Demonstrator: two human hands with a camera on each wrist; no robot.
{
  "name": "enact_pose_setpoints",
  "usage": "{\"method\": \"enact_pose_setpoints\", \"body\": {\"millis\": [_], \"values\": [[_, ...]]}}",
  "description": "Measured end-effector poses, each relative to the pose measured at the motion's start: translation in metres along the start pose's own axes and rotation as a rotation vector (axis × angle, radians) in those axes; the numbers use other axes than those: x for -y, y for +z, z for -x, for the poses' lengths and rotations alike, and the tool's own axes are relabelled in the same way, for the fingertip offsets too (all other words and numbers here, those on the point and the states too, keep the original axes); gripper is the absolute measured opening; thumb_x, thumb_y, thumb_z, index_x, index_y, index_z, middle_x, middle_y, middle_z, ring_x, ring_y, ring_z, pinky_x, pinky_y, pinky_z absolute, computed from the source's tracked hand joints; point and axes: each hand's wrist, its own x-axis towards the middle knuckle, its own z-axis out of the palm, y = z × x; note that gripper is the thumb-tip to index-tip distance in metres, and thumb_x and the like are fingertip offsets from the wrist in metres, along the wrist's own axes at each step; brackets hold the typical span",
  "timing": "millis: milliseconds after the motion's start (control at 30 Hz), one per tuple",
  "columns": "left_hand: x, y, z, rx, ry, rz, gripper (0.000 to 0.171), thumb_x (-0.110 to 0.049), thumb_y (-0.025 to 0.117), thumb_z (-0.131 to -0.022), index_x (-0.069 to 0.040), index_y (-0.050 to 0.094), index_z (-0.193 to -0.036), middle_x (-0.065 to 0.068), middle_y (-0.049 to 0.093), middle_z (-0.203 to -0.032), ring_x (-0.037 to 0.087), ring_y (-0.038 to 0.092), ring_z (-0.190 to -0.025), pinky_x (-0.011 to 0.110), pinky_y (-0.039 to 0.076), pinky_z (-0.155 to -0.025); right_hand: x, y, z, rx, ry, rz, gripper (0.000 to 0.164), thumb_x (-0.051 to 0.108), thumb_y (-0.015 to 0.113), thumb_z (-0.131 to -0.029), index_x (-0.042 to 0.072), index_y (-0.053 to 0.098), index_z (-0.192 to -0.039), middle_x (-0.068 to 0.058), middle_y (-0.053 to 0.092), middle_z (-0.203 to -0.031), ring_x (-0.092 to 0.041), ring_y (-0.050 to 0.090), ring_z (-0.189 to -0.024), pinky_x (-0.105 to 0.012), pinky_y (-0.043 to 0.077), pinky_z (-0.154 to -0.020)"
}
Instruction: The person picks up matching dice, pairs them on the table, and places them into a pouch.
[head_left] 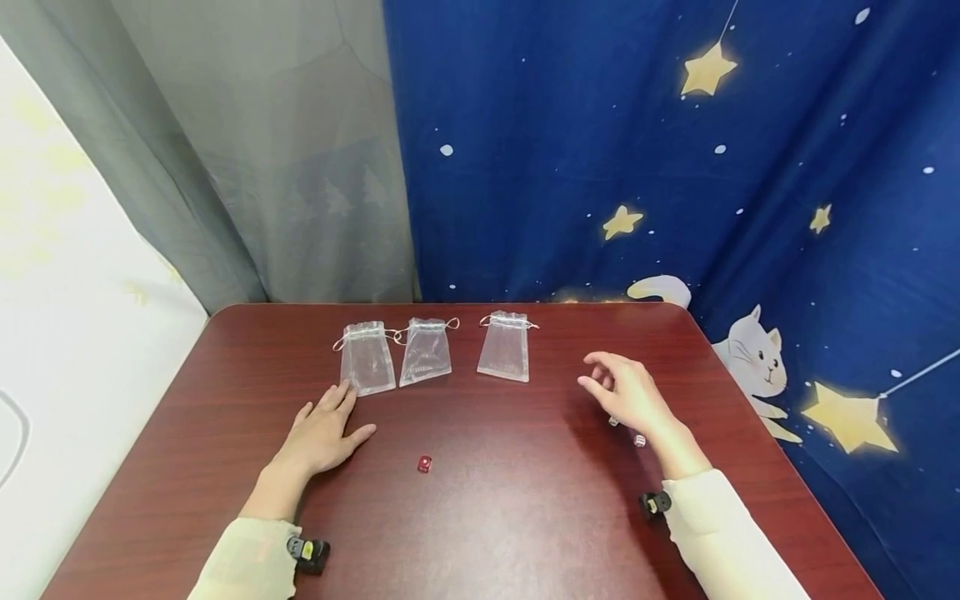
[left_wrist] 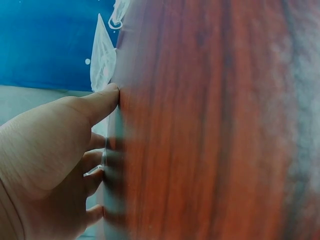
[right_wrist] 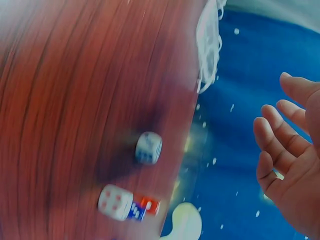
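Note:
My left hand [head_left: 321, 435] rests on the table with its fingers spread. Its fingertips reach the lower corner of the leftmost sheer drawstring bag [head_left: 367, 360]; I cannot tell whether they press on it. Two more such bags, a middle one [head_left: 426, 353] and a right one [head_left: 504, 348], lie flat along the back. My right hand [head_left: 632, 398] hovers over the table's right side, fingers loosely bent, holding nothing. Below it are a white die with blue pips [right_wrist: 149, 148], a white die with red pips [right_wrist: 116, 202], a blue die [right_wrist: 136, 211] and a red die [right_wrist: 150, 205].
Another red die [head_left: 424, 463] lies alone near the middle of the dark red wooden table [head_left: 480, 533]. Behind the table's back edge hang a grey curtain [head_left: 300, 167] and a blue one [head_left: 540, 167] with stars. A white surface [head_left: 75, 292] is at the left.

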Motion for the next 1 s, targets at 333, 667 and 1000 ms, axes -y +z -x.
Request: {"method": "enact_pose_setpoints", "body": {"millis": [333, 667, 1000], "values": [[0.002, -0.001, -0.002, 0.019, -0.007, 0.01, 0.078, -0.043, 0.062, -0.098, 0.008, 0.037, -0.151, 0.028, 0.028, -0.16, 0.045, 0.023, -0.149, 0.068, 0.017, -0.115, -0.026, -0.007, 0.012, -0.016, 0.08, 0.029, 0.025, 0.014, 0.078, -0.089, 0.004, 0.069, -0.11, -0.002, 0.066, -0.081, -0.018, 0.059, -0.07, -0.037, 0.049, -0.065], [0.001, -0.002, -0.003, 0.023, -0.007, 0.012, 0.079, -0.044, 0.062, -0.098, 0.007, 0.036, -0.152, 0.027, 0.027, -0.16, 0.046, 0.023, -0.149, 0.069, 0.016, -0.115, -0.041, -0.011, 0.017, -0.071, 0.115, 0.057, 0.021, 0.013, 0.077, -0.09, 0.004, 0.069, -0.108, -0.005, 0.066, -0.084, -0.02, 0.059, -0.073, -0.037, 0.047, -0.067], [0.001, -0.003, -0.003, 0.02, -0.006, 0.012, 0.08, -0.046, 0.061, -0.098, 0.007, 0.036, -0.152, 0.026, 0.028, -0.16, 0.045, 0.024, -0.149, 0.069, 0.017, -0.115, -0.067, -0.017, 0.025, -0.118, 0.165, 0.105, 0.025, 0.012, 0.076, -0.09, 0.001, 0.068, -0.111, -0.013, 0.066, -0.093, -0.028, 0.06, -0.083, -0.048, 0.049, -0.076]]}}
